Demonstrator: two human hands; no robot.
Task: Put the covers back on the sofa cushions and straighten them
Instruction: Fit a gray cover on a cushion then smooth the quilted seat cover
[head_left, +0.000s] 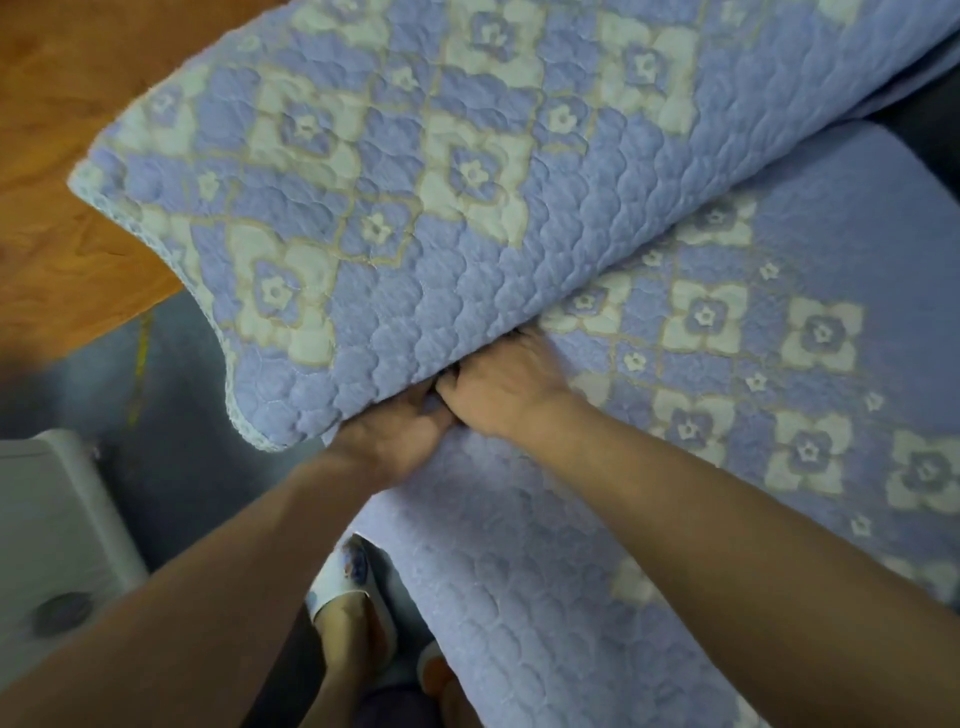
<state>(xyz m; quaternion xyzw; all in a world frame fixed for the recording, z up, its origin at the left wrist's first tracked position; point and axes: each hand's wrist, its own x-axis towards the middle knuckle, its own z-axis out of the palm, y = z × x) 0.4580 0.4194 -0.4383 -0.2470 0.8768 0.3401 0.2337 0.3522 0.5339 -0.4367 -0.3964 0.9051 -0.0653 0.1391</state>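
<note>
A quilted lilac cover with cream flower squares (395, 171) is wrapped over a raised sofa cushion that tilts up to the left. A second cushion in the same cover (727, 415) lies flat below and to the right of it. My left hand (400, 436) and my right hand (509, 389) meet at the raised cushion's lower edge, in the gap between the two cushions. My left hand's fingers curl round a fold of the cover. The fingers of my right hand are tucked under the raised edge and hidden.
A wooden surface (57, 171) lies at the upper left. A white box-like object (57, 525) stands at the lower left on a grey floor (171, 415). My feet in slippers (353, 597) stand beside the flat cushion's front edge.
</note>
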